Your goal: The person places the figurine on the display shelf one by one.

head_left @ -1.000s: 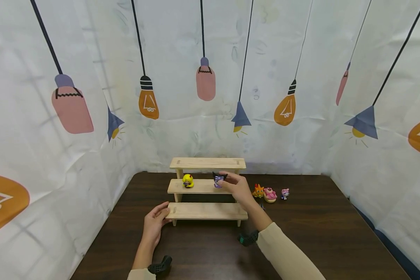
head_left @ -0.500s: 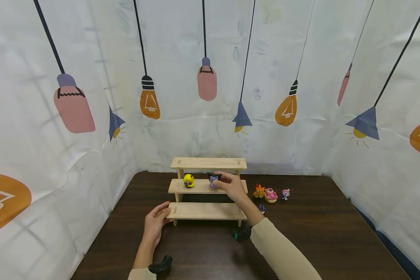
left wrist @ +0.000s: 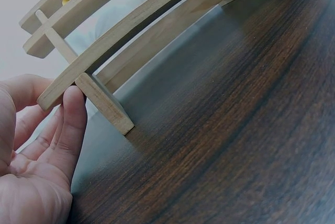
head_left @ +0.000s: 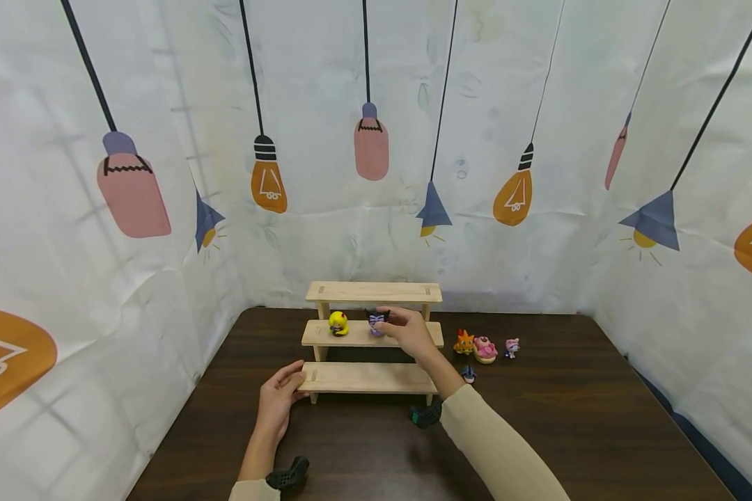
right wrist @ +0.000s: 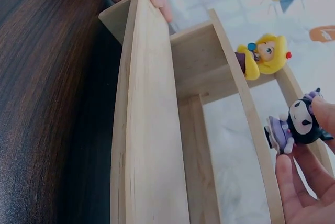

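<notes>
A three-tier wooden display stand point(head_left: 370, 377) stands on the dark table. My left hand point(head_left: 276, 400) grips the left end of its lowest step, thumb on top and fingers underneath, as the left wrist view shows. With thumb and fingers, my right hand point(head_left: 412, 335) pinches a small figurine with a black hood and purple dress point(right wrist: 296, 125) at the middle step. In the right wrist view its base is right at that step's surface. To its left on the same step sits a yellow-haired figurine point(head_left: 338, 323), turned toward the front.
Right of the stand, several figurines are on the table: an orange one point(head_left: 464, 342), a pink one point(head_left: 484, 350), a small pink-and-purple one point(head_left: 511, 348) and a dark blue one point(head_left: 468, 374). A white curtain point(head_left: 376, 243) with printed lamps hangs behind the table point(head_left: 570, 403).
My right hand has moved left along the middle step with the black-and-purple figurine, closer to the yellow-haired one. The dark blue figurine has come into full view. My left hand stays put.
</notes>
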Action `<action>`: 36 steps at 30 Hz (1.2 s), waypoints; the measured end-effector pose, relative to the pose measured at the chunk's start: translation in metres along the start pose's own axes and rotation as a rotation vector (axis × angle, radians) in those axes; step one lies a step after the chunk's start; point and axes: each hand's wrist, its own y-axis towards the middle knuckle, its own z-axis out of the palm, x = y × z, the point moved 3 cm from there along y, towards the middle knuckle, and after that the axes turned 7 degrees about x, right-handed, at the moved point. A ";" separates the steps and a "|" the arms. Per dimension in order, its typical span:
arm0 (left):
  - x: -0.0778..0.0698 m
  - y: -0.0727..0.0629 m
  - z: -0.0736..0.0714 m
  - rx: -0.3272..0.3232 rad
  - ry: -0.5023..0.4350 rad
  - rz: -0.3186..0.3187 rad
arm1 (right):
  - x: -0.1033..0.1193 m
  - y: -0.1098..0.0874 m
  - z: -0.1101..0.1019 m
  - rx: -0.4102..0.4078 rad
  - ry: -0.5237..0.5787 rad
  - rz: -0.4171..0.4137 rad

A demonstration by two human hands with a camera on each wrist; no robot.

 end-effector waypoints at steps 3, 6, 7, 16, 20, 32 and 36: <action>0.000 -0.001 0.000 0.003 0.007 0.000 | 0.001 0.000 0.001 -0.008 -0.006 0.011; 0.000 -0.001 0.000 0.003 0.009 -0.004 | 0.001 0.001 0.002 -0.013 -0.006 0.022; 0.000 -0.001 0.000 0.001 0.009 -0.007 | 0.001 0.001 0.002 -0.014 -0.004 0.024; 0.000 -0.001 0.000 -0.005 0.009 -0.015 | -0.001 0.003 0.003 -0.019 -0.008 0.043; 0.000 -0.001 0.000 -0.004 0.007 -0.013 | -0.002 0.004 0.002 -0.023 -0.020 0.052; 0.000 0.000 0.001 0.000 0.008 -0.011 | -0.005 0.003 0.002 -0.034 -0.029 0.061; 0.000 0.000 0.001 -0.001 0.004 -0.010 | -0.006 0.004 0.002 -0.032 -0.029 0.048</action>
